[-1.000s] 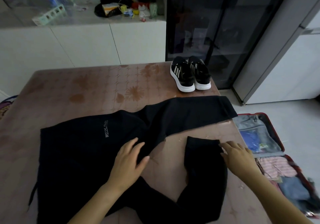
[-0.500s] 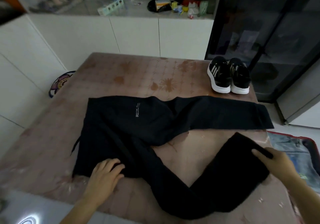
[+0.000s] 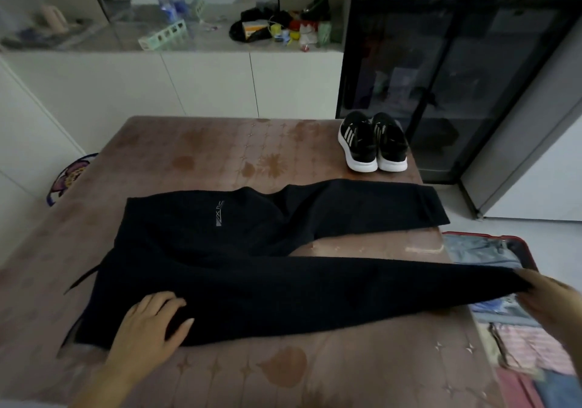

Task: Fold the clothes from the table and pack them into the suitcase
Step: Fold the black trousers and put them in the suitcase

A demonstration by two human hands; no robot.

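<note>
Black trousers (image 3: 252, 250) with a small grey logo lie spread on the brown patterned table (image 3: 204, 155), waist to the left, the two legs pointing right. My left hand (image 3: 151, 322) rests flat on the near leg close to the waist, fingers spread. My right hand (image 3: 548, 300) grips the cuff of the near leg, which is stretched straight out past the table's right edge. The far leg lies flat on the table. The open red suitcase (image 3: 522, 247) stands on the floor at the right, with folded clothes in it.
A pair of black trainers (image 3: 373, 143) with white soles stands at the table's far right corner. White cabinets with a cluttered counter (image 3: 220, 39) run behind. A dark glass cabinet (image 3: 441, 61) is at the back right. A patterned stool (image 3: 67, 174) sits left of the table.
The near leg was bent back on itself; my right hand has pulled its cuff out to the right until the leg is straight. My left hand moved from the middle to near the waist.
</note>
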